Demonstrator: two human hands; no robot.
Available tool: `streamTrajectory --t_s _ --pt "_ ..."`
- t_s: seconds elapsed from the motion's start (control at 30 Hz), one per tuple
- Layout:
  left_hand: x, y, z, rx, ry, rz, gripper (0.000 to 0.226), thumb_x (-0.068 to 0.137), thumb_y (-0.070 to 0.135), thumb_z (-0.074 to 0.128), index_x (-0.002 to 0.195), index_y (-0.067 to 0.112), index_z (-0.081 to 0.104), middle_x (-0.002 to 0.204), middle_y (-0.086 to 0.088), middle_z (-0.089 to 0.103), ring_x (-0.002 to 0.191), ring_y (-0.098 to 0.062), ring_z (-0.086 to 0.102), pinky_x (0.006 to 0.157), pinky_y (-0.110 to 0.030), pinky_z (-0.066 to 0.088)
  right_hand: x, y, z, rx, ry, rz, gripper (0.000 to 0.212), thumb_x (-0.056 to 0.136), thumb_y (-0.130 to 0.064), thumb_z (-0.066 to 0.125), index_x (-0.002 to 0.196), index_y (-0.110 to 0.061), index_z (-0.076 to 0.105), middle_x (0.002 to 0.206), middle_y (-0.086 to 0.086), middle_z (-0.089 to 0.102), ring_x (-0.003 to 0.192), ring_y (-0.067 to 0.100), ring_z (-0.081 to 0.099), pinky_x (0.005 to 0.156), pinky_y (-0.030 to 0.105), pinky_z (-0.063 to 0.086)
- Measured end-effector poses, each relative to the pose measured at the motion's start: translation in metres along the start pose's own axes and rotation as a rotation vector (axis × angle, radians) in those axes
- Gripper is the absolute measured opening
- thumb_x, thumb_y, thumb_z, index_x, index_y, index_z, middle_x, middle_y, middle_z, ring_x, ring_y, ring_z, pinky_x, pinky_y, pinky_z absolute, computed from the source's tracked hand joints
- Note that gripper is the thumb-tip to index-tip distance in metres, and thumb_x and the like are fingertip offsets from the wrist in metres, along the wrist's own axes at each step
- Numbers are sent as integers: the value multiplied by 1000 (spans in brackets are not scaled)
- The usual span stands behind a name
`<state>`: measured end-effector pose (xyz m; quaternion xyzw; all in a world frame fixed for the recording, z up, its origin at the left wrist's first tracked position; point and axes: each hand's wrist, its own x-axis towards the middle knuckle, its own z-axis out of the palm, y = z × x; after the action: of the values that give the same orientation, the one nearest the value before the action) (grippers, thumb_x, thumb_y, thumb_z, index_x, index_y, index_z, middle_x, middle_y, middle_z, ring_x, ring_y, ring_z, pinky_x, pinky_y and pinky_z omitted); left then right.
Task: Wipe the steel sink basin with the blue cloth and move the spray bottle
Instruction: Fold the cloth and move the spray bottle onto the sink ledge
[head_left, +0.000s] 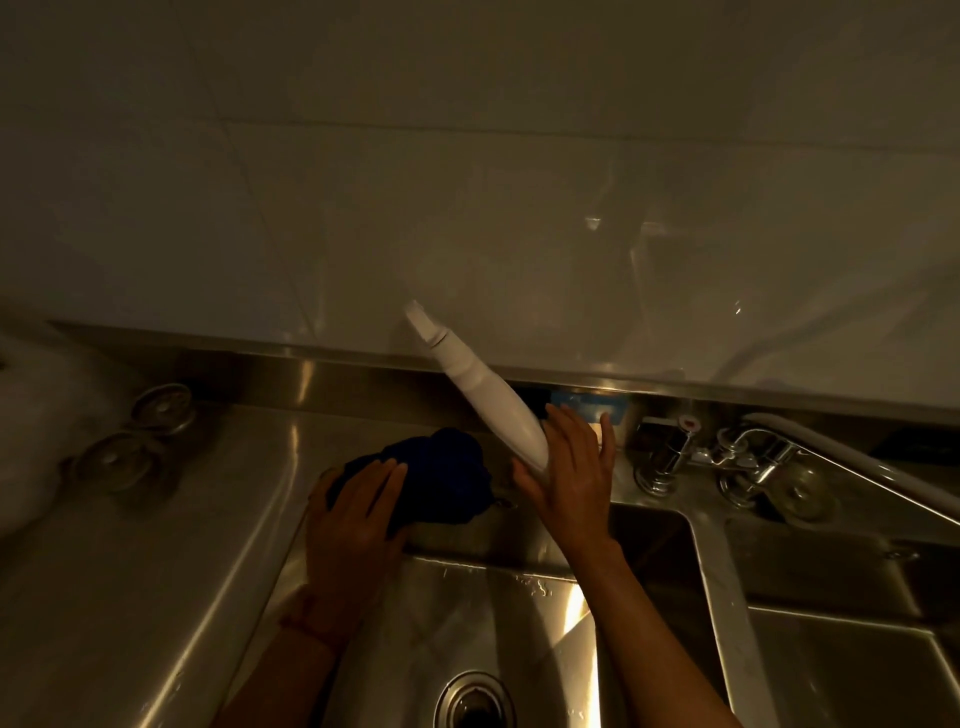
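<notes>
Two hands work at the back rim of the sink (524, 613). The white bottle (498, 410) leans toward the wall; it looks light and smooth, maybe slippery, so the thick lower body seems the best hold. The right hand (571, 478) touches it there, fingers nearly straight, not closed. The left hand (358, 514) presses flat on the soft cloth (441, 473).

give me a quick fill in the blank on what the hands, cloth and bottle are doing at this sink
1. The left hand presses on the ____ cloth.
2. The right hand touches the white spray bottle, which is ____ toward the wall, not upright.
3. The cloth lies on the sink's back ____, not down by the drain.
4. The tap sits to the ____ of the right hand.

Missing words: blue; tilted; rim; right
</notes>
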<state>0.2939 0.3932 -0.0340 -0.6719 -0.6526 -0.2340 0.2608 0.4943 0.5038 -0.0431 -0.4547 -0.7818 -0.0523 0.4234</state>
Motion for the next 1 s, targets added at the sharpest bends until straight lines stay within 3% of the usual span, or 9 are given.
streamTrajectory --t_s 0.1,0.23,0.33,0.43,0.6,0.73,1.0 --pt "5 2 6 -12 -2 -3 45 76 30 53 97 -1 76 100 -17 74 101 -22 62 89 -42 38 0 3 3 12 -1 8 48 64 -20 83 99 8 65 110 23 64 106 35 59 111 44 15" --pt "11 3 9 8 -13 14 45 73 29 53 95 -2 76 97 -17 75 88 -29 74 87 -42 40 -1 9 9 20 -9 14 50 62 -18 84 99 9 65 110 23 64 106 35 59 111 45 16" --pt "17 7 10 8 -14 9 41 70 27 58 93 -1 77 94 -17 75 84 -29 74 81 -42 54 -1 12 13 24 -16 26 51 61 -18 85 100 8 64 110 23 64 106 35 59 111 45 16" --pt "22 10 10 3 -33 15 41 59 20 71 92 -3 77 93 -19 75 82 -32 74 75 -53 55 -1 15 15 29 -15 34 51 63 -20 84 101 8 64 110 23 64 107 33 58 110 47 17" --pt "26 12 9 6 -34 35 46 86 31 46 92 -2 77 92 -18 75 82 -30 75 75 -52 55 -1 19 10 21 -32 63 47 77 -34 65 103 6 63 120 24 58 119 28 43 110 47 16" --pt "29 16 5 15 -72 56 46 73 29 49 91 -3 77 92 -18 75 80 -30 75 75 -52 55 0 29 3 -5 -47 88 48 79 -39 61 105 2 61 130 28 49 126 31 34 111 48 11" --pt "28 26 8 -8 -104 47 48 76 31 47 94 -1 77 94 -16 75 83 -29 75 79 -47 55 1 54 -20 -50 -179 181 55 82 -51 47 110 -6 60 145 23 29 138 28 13 113 44 -6"
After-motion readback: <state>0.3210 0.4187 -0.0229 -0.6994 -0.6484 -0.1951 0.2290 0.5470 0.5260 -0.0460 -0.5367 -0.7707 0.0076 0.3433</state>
